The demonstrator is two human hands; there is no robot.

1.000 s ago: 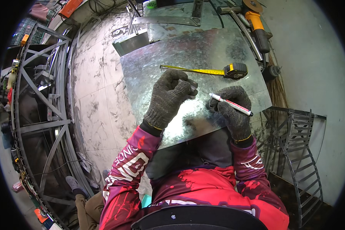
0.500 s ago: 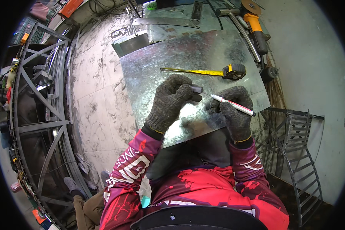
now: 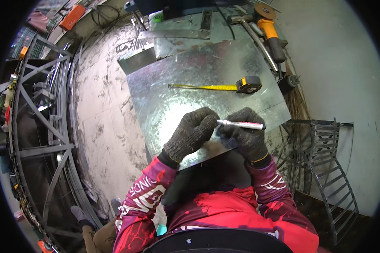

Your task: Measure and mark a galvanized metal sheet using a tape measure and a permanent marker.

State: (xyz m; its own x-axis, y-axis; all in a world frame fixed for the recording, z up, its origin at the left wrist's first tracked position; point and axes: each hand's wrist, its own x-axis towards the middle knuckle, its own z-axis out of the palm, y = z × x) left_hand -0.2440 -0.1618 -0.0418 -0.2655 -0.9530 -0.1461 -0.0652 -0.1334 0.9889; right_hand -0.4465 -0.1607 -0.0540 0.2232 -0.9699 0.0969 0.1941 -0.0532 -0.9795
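In dark grey knit gloves, my hands meet over the near part of a shiny metal sheet [image 3: 156,80]. My right hand [image 3: 250,141] grips a white marker [image 3: 243,124] with red markings and a dark end. The marker lies nearly level, its tip pointing left into the fingers of my left hand [image 3: 193,133]. That hand is closed; the small grey piece seen in it earlier is now hidden by the glove. Beyond both hands a yellow and black tape measure [image 3: 248,84] lies on the sheet, its blade drawn out to the left.
A metal square [image 3: 177,34] lies beyond the sheet. At the far right are a hammer [image 3: 257,40] and an orange angle grinder [image 3: 268,29]. A slatted metal frame [image 3: 329,156] leans at the right wall. Steel racking [image 3: 46,145] and another person's leg [image 3: 90,230] are at left.
My hands have come together and nearer to me. The marker's tip has gone from a small gap to my left fingers, covering the grey piece. The whole view has shifted slightly.
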